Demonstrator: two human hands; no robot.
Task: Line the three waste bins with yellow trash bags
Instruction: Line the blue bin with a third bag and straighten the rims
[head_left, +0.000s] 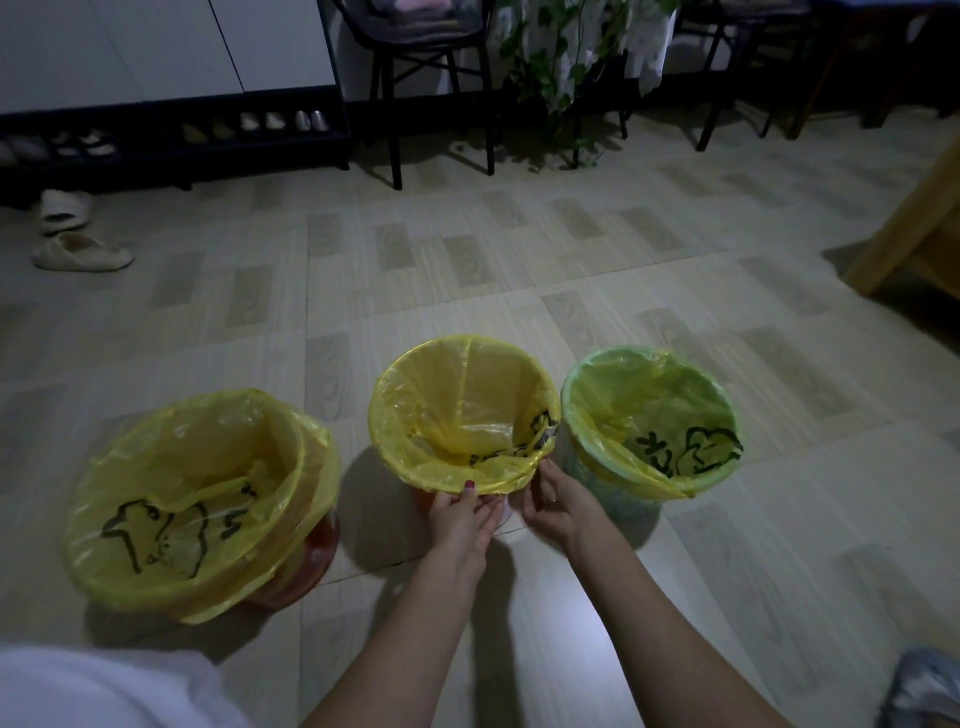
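Three waste bins stand in a row on the tiled floor, each with a yellow trash bag folded over its rim. The left bin (311, 551) is red. The middle bin (506, 512) is pale, and its bag (462, 410) is spread wide. The right bin (618, 501) is green. My left hand (460, 517) pinches the near edge of the middle bag under the rim. My right hand (558, 506) grips the same edge just to its right.
A shoe rack (171, 140) with several shoes stands at the back left, with two slippers (78, 234) on the floor in front of it. A black chair (431, 78) and a plant (566, 67) are behind. A wooden furniture piece (914, 223) sits at the right.
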